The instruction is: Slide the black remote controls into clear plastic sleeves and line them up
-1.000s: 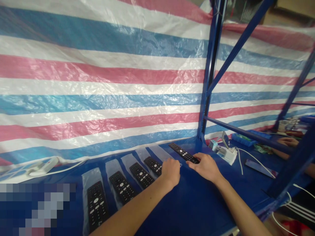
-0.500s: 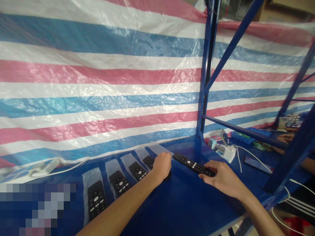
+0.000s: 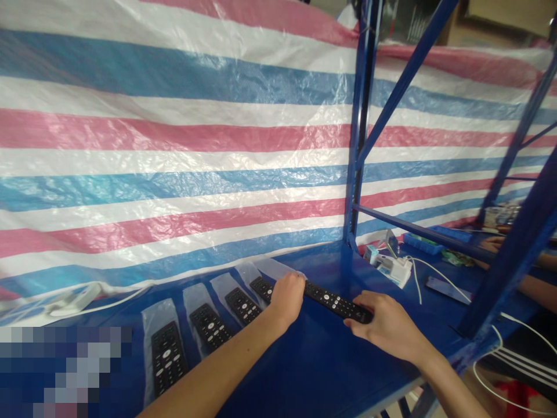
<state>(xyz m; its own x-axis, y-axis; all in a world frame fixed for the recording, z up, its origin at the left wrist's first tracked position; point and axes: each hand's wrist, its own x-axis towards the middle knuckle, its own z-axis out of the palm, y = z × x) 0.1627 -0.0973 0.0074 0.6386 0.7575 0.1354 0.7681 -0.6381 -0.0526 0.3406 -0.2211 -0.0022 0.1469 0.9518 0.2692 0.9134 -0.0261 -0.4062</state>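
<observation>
My right hand (image 3: 380,322) grips the lower end of a black remote control (image 3: 333,301) with white and grey buttons. The remote's far end reaches my left hand (image 3: 288,296). My left hand is closed, pinching the mouth of a clear plastic sleeve (image 3: 278,268) that stretches away to the upper left. Whether the remote's tip is inside the sleeve is hidden by my fingers. Left of my hands, several remotes in plastic sleeves lie in a row on the blue table, among them a near one (image 3: 167,357) and another (image 3: 209,325).
A striped plastic sheet (image 3: 174,133) hangs behind the blue table (image 3: 304,371). A blue metal post (image 3: 354,128) rises at the right. Beyond it are a white power strip (image 3: 395,268) with cables, a phone (image 3: 448,289), a blue tray (image 3: 424,242) and another person's arm (image 3: 537,290).
My right hand has brought the remote left and slightly down, so its far end now meets my left hand. The left hand keeps its closed grip. The view has shifted slightly.
</observation>
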